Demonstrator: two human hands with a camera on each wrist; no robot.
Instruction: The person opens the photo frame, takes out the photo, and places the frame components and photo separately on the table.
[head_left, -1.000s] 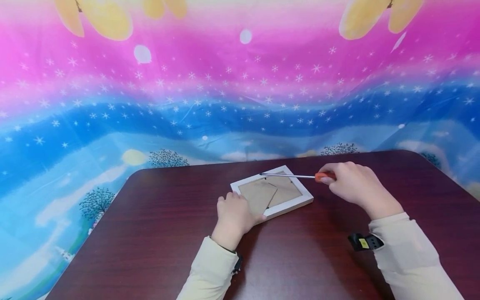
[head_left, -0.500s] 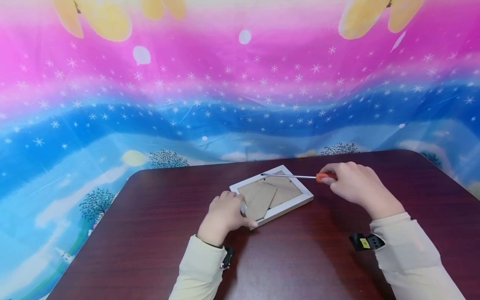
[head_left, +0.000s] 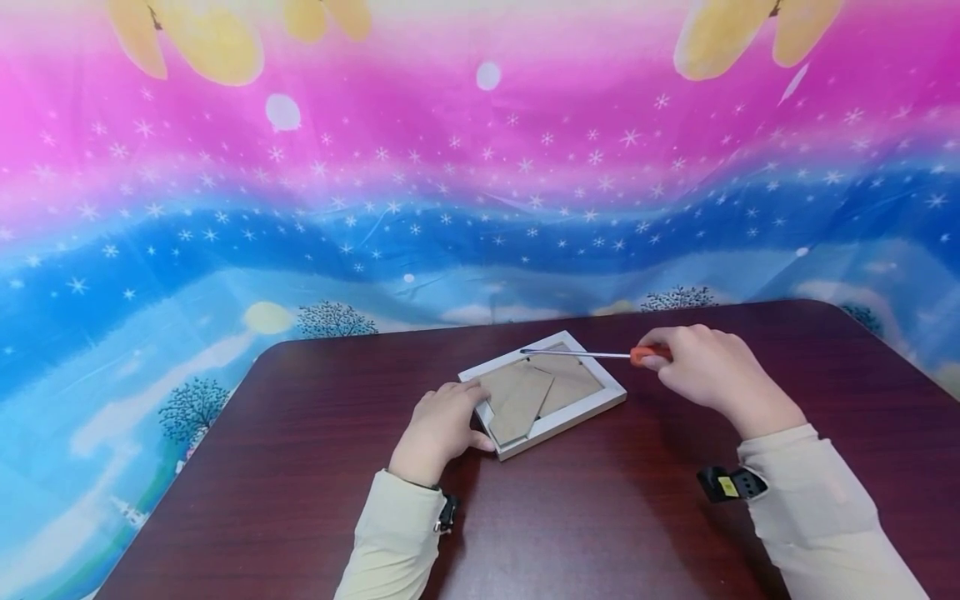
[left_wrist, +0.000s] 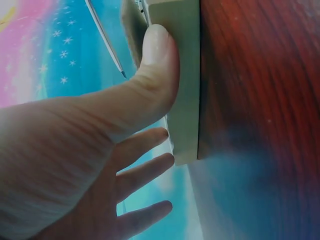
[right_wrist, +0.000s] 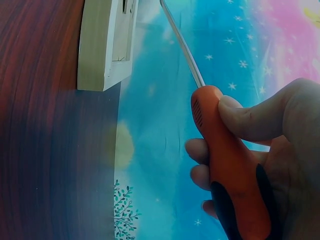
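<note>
A white-edged picture frame [head_left: 573, 412] lies back up on the table, its brown backing board [head_left: 577, 383] and stand flap [head_left: 517, 396] showing. My left hand [head_left: 442, 423] holds the frame's left end, with the thumb [left_wrist: 159, 60] against its side and the other fingers [left_wrist: 145, 172] along the end. In my right hand [head_left: 701, 367] is a screwdriver, gripped by its orange and black handle [right_wrist: 225, 145]. The metal shaft [head_left: 585, 354] reaches left across the frame, the tip over the far border. Whether that tip touches, I cannot tell.
The dark red-brown table [head_left: 300, 467] has rounded far corners. Behind it hangs a pink and blue cloth [head_left: 450, 200] printed with snowflakes and trees. A black strap device [head_left: 731, 484] sits at the right wrist.
My left hand has slid left and toward me along the frame, uncovering more of the stand flap and the near-left corner. The right hand and screwdriver have stayed nearly still.
</note>
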